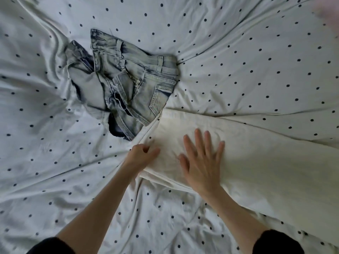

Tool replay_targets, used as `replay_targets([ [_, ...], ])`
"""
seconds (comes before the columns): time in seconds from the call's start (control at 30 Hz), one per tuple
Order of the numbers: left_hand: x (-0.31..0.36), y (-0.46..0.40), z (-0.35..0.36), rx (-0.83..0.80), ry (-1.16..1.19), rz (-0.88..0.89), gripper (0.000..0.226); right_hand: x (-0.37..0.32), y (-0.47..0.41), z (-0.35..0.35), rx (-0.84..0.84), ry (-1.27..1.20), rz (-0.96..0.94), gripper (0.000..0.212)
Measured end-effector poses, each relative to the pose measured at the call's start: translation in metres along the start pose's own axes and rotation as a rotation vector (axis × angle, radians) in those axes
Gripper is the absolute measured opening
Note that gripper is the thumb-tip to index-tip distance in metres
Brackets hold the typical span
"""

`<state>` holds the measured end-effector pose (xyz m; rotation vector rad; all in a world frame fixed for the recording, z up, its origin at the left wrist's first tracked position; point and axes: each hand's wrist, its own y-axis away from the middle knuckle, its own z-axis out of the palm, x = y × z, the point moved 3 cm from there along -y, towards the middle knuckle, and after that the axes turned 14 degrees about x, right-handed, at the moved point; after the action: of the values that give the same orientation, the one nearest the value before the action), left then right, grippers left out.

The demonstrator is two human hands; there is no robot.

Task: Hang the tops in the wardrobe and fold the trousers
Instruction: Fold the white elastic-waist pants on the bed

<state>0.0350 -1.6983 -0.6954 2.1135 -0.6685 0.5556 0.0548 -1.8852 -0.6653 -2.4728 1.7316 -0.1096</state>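
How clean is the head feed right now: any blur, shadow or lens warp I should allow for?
Head view: soft, dim, even light, no glare; the right hand casts a shadow across the cream trousers; the left hand and the jeans look sharp; a pink smear in the top right corner is too blurred to identify; the dotted sheet bows toward the edges, as a wide-angle lens would bend it.

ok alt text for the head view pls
Two bare hands work on cream white trousers laid across a white bedsheet with dark dots: the left hand pinches the edge, the right hand presses flat. Crumpled faded blue denim jeans lie just beyond.
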Motion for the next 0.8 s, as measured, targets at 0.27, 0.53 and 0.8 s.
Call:
replay_targets([
  [0.27,0.023,0.008,-0.019,-0.099,0.152,-0.112,0.015,-0.011,0.03,-0.019,-0.047,-0.114,0.069,0.052],
  [0.53,0.073,0.064,-0.043,0.14,-0.021,0.191,0.006,0.004,0.016,-0.035,-0.321,-0.479,0.181,0.047],
  [0.8,0.164,0.182,0.03,0.073,-0.131,0.525,0.018,0.138,0.036,-0.111,-0.222,-1.441,1.216,0.039],
])
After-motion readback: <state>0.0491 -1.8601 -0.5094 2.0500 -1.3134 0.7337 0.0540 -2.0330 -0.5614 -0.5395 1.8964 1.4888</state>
